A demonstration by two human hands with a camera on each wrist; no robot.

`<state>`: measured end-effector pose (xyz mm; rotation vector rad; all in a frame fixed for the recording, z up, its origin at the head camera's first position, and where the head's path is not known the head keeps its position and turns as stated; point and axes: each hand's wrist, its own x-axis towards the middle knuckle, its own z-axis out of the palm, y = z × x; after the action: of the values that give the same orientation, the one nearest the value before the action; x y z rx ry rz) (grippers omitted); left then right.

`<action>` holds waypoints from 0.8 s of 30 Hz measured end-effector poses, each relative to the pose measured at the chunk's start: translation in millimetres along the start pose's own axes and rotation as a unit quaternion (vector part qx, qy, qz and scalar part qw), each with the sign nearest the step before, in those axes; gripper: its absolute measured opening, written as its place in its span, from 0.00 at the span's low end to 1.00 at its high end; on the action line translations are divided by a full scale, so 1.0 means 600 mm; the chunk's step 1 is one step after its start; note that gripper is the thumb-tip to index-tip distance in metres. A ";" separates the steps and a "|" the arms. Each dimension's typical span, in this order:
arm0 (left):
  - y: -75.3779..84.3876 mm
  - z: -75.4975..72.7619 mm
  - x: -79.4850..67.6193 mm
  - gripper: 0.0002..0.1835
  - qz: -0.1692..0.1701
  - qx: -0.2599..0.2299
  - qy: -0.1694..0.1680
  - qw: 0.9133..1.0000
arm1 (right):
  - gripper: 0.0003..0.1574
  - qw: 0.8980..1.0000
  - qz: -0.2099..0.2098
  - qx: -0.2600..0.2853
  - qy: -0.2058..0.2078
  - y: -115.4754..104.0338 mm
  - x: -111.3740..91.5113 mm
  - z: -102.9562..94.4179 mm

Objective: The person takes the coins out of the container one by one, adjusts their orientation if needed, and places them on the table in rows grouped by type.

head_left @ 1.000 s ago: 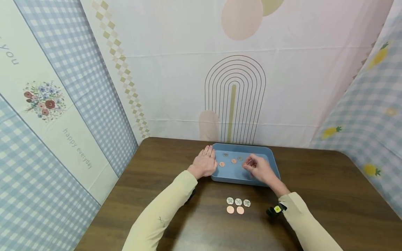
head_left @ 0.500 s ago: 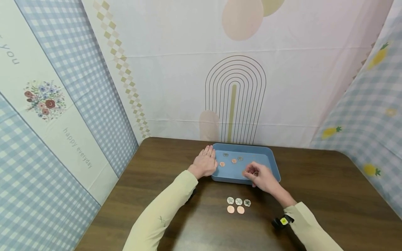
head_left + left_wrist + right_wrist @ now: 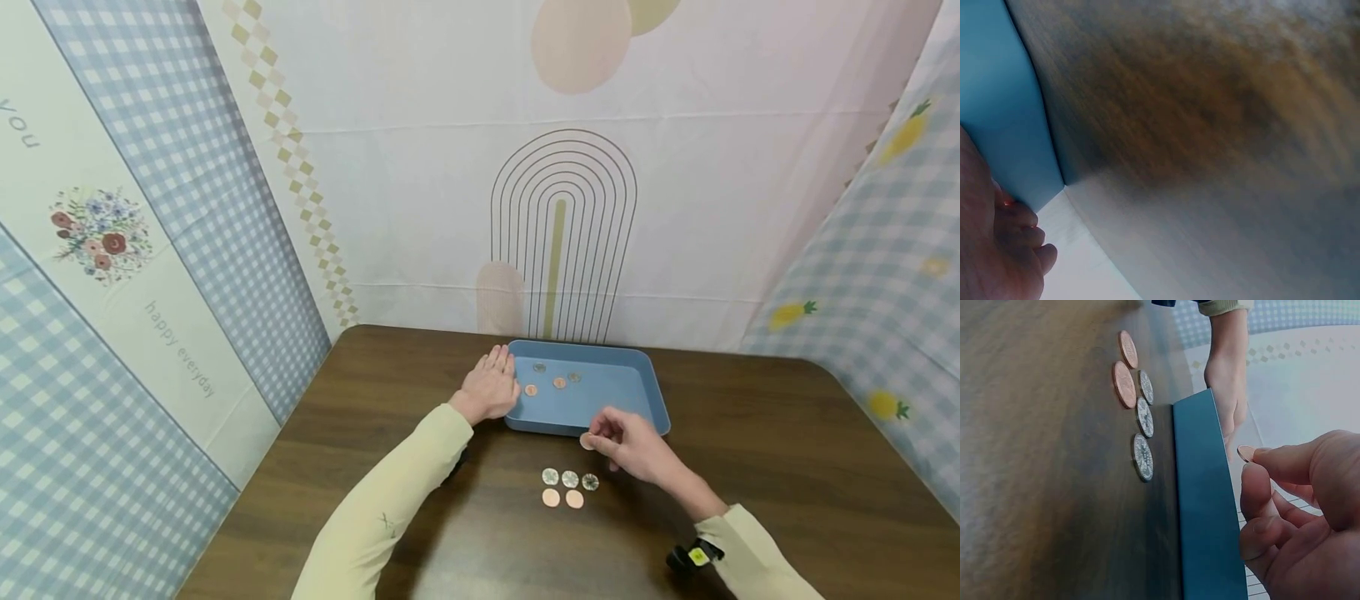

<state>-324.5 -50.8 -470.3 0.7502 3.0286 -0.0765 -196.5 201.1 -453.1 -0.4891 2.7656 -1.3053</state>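
Note:
My right hand (image 3: 633, 446) pinches a copper coin (image 3: 586, 442) between thumb and fingertip, just in front of the near wall of the blue tray (image 3: 609, 395). In the right wrist view that coin (image 3: 1245, 453) is edge-on, above the tray wall. My left hand (image 3: 489, 388) lies with straight fingers along the tray's left rim. Inside the tray lie two copper coins (image 3: 559, 383) and two silver coins (image 3: 539, 367). On the table before it, three silver coins (image 3: 570, 479) form a row, with two copper coins (image 3: 551, 497) in a second row nearer me.
The brown wooden table (image 3: 390, 375) bears the tray near its far edge. A pale patterned cloth (image 3: 412, 208) hangs behind, and checked cloths (image 3: 187, 150) hang at both sides. A black wrist device (image 3: 693, 557) sits at my right cuff.
My right hand has drawn back toward me from inside the tray, carrying the copper coin past the near rim. My left hand and the other coins have stayed in place.

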 end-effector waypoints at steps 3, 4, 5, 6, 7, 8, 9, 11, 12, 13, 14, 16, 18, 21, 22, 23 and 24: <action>0.001 -0.001 0.003 0.33 0.000 -0.001 0.000 1.000 | 0.09 1.000 -0.006 0.001 -0.015 0.007 -0.006 -0.003; 0.001 -0.001 0.004 0.33 -0.001 -0.001 0.000 1.000 | 0.09 1.000 -0.006 0.002 -0.021 0.009 -0.007 -0.003; 0.001 -0.001 0.005 0.33 -0.001 0.000 0.000 1.000 | 0.09 1.000 -0.006 0.002 -0.026 0.011 -0.009 -0.003; 0.001 0.000 0.006 0.33 -0.002 0.001 -0.001 1.000 | 0.09 0.999 -0.010 0.000 -0.031 0.014 -0.010 -0.004; 0.001 0.000 0.007 0.33 -0.004 0.002 0.000 1.000 | 0.10 0.999 -0.010 0.000 -0.034 0.016 -0.011 -0.003; 0.001 0.000 0.008 0.33 -0.005 0.002 -0.001 1.000 | 0.10 0.999 -0.010 0.001 -0.038 0.018 -0.011 -0.003; 0.001 0.000 0.010 0.33 -0.007 0.003 -0.001 1.000 | 0.10 0.999 -0.008 0.001 -0.042 0.020 -0.012 -0.003; 0.002 0.000 0.012 0.33 -0.008 0.003 -0.001 1.000 | 0.11 0.999 -0.004 -0.001 -0.050 0.023 -0.016 -0.003; 0.002 0.000 0.013 0.33 -0.009 0.001 -0.002 1.000 | 0.11 0.998 -0.002 -0.002 -0.056 0.024 -0.018 -0.003; 0.002 0.000 0.014 0.33 -0.009 0.001 -0.002 1.000 | 0.11 0.998 0.002 -0.002 -0.061 0.025 -0.020 -0.003; 0.003 -0.001 0.015 0.33 -0.009 0.001 -0.002 1.000 | 0.10 0.998 0.003 -0.005 -0.068 0.027 -0.022 -0.003; 0.003 -0.001 0.016 0.33 -0.009 -0.001 -0.002 1.000 | 0.10 0.997 0.004 -0.009 -0.081 0.030 -0.026 -0.002; 0.003 -0.002 0.017 0.33 -0.008 -0.003 -0.001 1.000 | 0.09 0.996 0.005 -0.010 -0.090 0.033 -0.030 -0.001; 0.003 -0.003 0.017 0.33 -0.010 -0.002 -0.002 1.000 | 0.08 0.995 0.008 -0.010 -0.100 0.036 -0.034 0.001; 0.003 -0.004 0.018 0.33 -0.011 -0.002 -0.003 1.000 | 0.08 0.995 0.008 -0.009 -0.103 0.036 -0.034 0.002; 0.003 -0.004 0.018 0.33 -0.012 -0.001 -0.003 1.000 | 0.07 0.994 0.008 -0.008 -0.105 0.037 -0.035 0.003; 0.003 -0.004 0.018 0.33 -0.012 0.000 -0.003 1.000 | 0.07 0.994 0.006 -0.008 -0.107 0.037 -0.035 0.003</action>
<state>-333.3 -44.1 -468.2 0.7117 3.0330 -0.0777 -182.2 219.4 -473.4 -0.5755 2.6013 -1.1540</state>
